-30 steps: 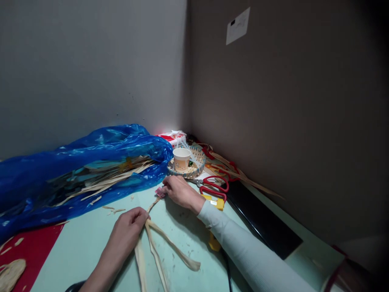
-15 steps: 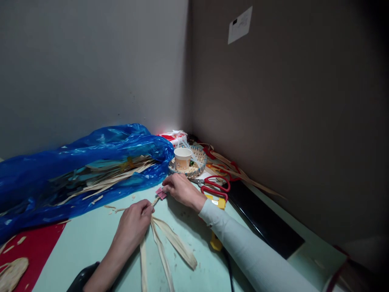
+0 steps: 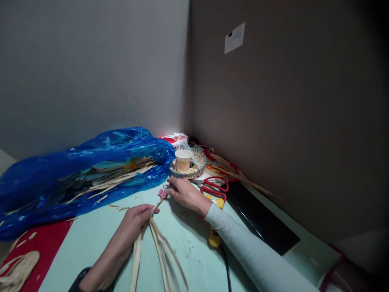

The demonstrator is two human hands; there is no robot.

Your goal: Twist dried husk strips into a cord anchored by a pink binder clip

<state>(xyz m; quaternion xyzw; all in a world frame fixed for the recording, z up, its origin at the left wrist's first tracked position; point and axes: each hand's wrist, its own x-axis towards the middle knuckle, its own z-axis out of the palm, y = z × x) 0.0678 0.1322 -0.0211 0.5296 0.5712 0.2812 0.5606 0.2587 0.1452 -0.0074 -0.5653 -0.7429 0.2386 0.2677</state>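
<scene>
- Bag of blue plastic (image 3: 75, 159): it lies beyond and to the left of your grip, its side gaping over a bundle of straw-like lengths (image 3: 121, 178).
- Beyond your right hand (image 3: 189, 195) sits a round woven basket (image 3: 200, 167); it holds 1 paper cup (image 3: 183, 161), upright, with a small green item (image 3: 192, 164) beside it. You cannot see the bottom of the cup.
- Your left hand (image 3: 137, 221) pinches the pale strips (image 3: 159, 245) between thumb and fingers; their loose ends run from that pinch back towards you over the table (image 3: 97, 247).
- Just past the pinch, the pink clip (image 3: 162, 194) sits at the far end of the strips.
- Your right hand's fingertips are at the clip's right side; you cannot tell whether they press on it.
- Scissors (image 3: 201, 182) lie just beyond your right wrist.
- Against 0.5 s ago, the loose end that fanned out to the right of your grip now hangs closer to its neighbour, and 1 loose end lies apart on the left.
- The clip's wire handles now show more clearly beside your right fingers.
</scene>
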